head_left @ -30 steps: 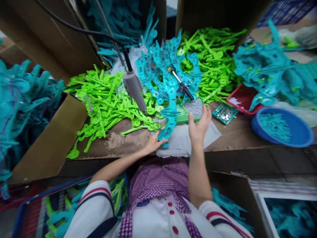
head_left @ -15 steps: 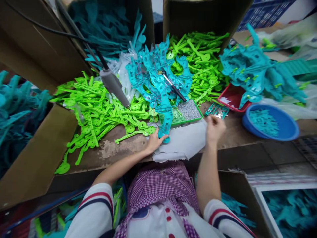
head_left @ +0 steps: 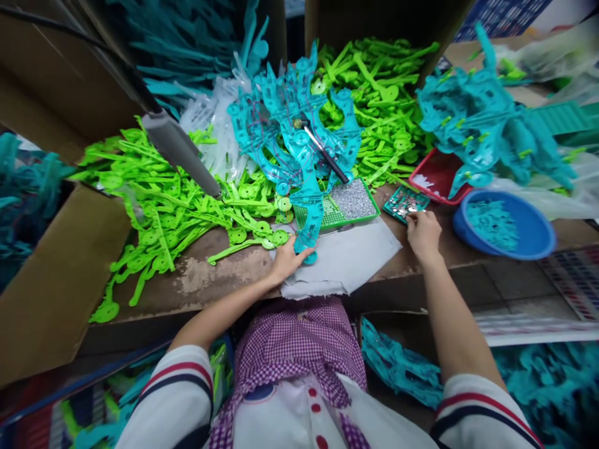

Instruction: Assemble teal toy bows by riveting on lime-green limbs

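Observation:
My left hand (head_left: pixel 286 262) lies on the lower end of a long teal plastic part (head_left: pixel 311 215), fingers closed lightly on its rounded tip at the edge of a white cloth (head_left: pixel 346 259). My right hand (head_left: pixel 422 234) reaches to the right, its fingertips pinched at the near edge of a small teal tray of shiny little pieces (head_left: pixel 404 204). Whether the fingers hold a piece cannot be made out. A green tray of silver studs (head_left: pixel 349 202) sits between the hands, with a dark-handled tool (head_left: pixel 322 153) lying above it.
Heaps of bright green plastic parts (head_left: pixel 173 199) cover the left and back of the brown table. Teal parts are piled at the right (head_left: pixel 486 125) above a red tray (head_left: pixel 437 178) and a blue bowl (head_left: pixel 510 224). A grey-handled corded tool (head_left: pixel 180 149) hangs at left. Cardboard boxes (head_left: pixel 51 287) flank the table.
My right hand has left the green stud tray and moved right to the small teal tray. The left hand has stayed on the teal part. The view has shifted.

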A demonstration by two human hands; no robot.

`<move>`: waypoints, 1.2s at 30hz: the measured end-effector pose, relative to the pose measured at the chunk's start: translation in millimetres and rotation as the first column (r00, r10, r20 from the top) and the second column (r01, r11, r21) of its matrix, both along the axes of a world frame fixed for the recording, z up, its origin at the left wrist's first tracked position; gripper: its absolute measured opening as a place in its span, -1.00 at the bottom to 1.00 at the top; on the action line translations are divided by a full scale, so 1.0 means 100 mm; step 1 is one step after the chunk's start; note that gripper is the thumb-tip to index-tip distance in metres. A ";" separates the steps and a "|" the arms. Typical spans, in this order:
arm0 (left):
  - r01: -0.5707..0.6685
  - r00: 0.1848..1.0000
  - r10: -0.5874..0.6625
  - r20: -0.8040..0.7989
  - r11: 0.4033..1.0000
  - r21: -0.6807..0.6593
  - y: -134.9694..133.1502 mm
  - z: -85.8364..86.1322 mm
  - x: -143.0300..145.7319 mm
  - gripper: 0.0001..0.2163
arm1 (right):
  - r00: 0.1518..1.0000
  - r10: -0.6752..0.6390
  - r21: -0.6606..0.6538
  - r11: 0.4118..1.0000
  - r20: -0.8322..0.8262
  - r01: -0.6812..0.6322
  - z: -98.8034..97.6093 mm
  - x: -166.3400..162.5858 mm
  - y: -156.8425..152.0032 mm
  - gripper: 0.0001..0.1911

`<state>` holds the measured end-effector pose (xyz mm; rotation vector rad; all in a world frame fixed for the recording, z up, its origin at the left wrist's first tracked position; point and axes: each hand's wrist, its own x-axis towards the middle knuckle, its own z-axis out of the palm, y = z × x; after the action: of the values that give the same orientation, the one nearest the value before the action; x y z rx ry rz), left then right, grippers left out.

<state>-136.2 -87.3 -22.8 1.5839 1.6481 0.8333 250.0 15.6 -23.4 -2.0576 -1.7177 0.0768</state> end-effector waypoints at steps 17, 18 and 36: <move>0.022 0.998 -0.020 -0.054 0.999 0.029 0.00 0.03 0.05 -0.68 | 0.886 0.386 0.208 0.917 -0.257 -0.339 0.63 -0.93 -0.39 -0.77; 0.019 0.998 -0.017 -0.062 0.999 0.028 -0.01 0.04 0.06 -0.68 | 0.816 0.508 0.222 0.860 -0.277 -0.460 0.60 -1.21 -0.52 -0.76; 0.009 0.997 -0.010 -0.080 1.000 -0.021 -0.03 -0.01 0.07 -0.66 | 0.778 0.615 0.300 0.773 -0.132 -0.560 0.35 -2.18 -0.65 -0.75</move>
<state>-129.6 -90.3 -23.3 1.6287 1.6984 0.7544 32.2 -49.1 11.2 -1.2116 -2.0453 0.2692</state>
